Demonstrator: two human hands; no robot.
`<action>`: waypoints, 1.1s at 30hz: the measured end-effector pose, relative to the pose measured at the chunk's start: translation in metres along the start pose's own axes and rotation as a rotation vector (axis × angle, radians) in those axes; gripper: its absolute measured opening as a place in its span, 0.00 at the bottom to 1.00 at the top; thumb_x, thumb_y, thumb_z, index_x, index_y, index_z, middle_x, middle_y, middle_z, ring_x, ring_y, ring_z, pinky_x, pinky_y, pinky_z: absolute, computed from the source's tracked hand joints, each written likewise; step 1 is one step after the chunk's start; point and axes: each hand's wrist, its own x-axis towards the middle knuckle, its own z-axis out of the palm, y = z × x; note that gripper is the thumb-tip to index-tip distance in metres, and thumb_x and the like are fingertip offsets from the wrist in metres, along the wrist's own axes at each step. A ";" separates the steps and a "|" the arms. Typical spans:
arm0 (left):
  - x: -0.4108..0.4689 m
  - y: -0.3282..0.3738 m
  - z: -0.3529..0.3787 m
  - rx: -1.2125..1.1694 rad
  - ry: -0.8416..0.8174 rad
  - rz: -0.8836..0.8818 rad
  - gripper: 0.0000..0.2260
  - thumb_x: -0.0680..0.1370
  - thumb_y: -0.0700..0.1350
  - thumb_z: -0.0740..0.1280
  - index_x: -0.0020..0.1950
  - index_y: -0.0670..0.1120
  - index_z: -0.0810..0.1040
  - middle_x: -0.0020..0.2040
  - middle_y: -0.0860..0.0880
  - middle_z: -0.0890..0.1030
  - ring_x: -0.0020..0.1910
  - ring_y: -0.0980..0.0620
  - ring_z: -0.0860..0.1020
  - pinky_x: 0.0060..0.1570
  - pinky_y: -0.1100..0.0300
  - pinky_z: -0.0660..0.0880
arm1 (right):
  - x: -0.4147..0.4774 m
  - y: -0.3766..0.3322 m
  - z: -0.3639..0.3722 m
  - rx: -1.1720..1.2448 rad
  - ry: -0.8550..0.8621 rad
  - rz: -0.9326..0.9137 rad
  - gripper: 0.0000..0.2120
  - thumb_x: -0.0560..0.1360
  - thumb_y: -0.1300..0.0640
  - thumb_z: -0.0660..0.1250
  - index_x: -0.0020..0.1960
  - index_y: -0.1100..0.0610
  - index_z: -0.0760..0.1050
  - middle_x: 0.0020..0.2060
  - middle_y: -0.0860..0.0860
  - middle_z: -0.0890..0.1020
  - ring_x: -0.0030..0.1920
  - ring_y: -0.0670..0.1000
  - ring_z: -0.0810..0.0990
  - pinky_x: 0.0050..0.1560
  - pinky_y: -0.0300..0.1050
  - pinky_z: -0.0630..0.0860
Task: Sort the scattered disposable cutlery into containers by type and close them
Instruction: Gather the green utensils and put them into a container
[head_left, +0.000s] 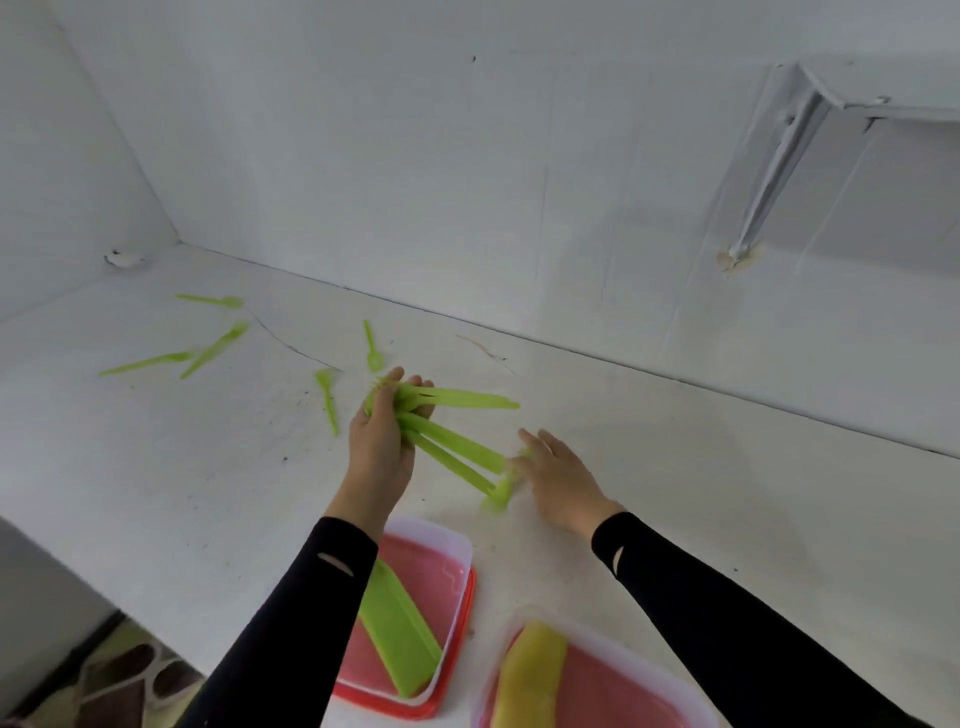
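White counter (675, 493) runs along a white wall (467, 156), scuffed and cracked in places. Over it the left hand (382, 441) curls around a bundle of green cutlery (457, 447), whose handles fan out to the right. Just beside their ends, the right hand (558, 475) lies low with fingers stretched out straight, its tips at a blurred green piece (503, 493) on the counter. Both arms wear black sleeves. Beyond the left hand a green fork (326, 400) and a small spoon (372, 348) lie close by, and three more green pieces (215, 348) are scattered farther left. Near the person, the left container (457, 597), translucent with red showing through, holds a stack of green cutlery (397, 634). The right container (649, 670) holds a yellowish stack (530, 675). Both containers are uncovered. A white bracket (774, 171) slants down the wall at right.
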 end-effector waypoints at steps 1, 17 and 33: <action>-0.001 0.005 -0.006 -0.043 -0.006 -0.020 0.08 0.83 0.39 0.59 0.56 0.39 0.77 0.47 0.43 0.84 0.44 0.49 0.85 0.46 0.57 0.82 | 0.003 -0.001 0.003 0.005 0.043 -0.011 0.21 0.81 0.62 0.55 0.73 0.52 0.66 0.79 0.53 0.52 0.79 0.56 0.49 0.77 0.46 0.49; 0.035 0.074 -0.073 0.117 -0.030 -0.082 0.14 0.76 0.51 0.68 0.49 0.40 0.77 0.37 0.47 0.79 0.33 0.54 0.80 0.35 0.64 0.79 | 0.059 -0.161 -0.092 0.739 0.338 -0.057 0.09 0.78 0.53 0.68 0.55 0.54 0.83 0.46 0.49 0.83 0.40 0.48 0.81 0.46 0.43 0.78; 0.177 0.235 -0.196 0.265 0.080 -0.220 0.10 0.79 0.48 0.67 0.44 0.42 0.77 0.39 0.46 0.79 0.37 0.51 0.81 0.37 0.57 0.79 | 0.224 -0.342 -0.070 0.808 -0.097 -0.115 0.17 0.79 0.49 0.64 0.43 0.62 0.80 0.31 0.50 0.78 0.29 0.47 0.69 0.33 0.40 0.67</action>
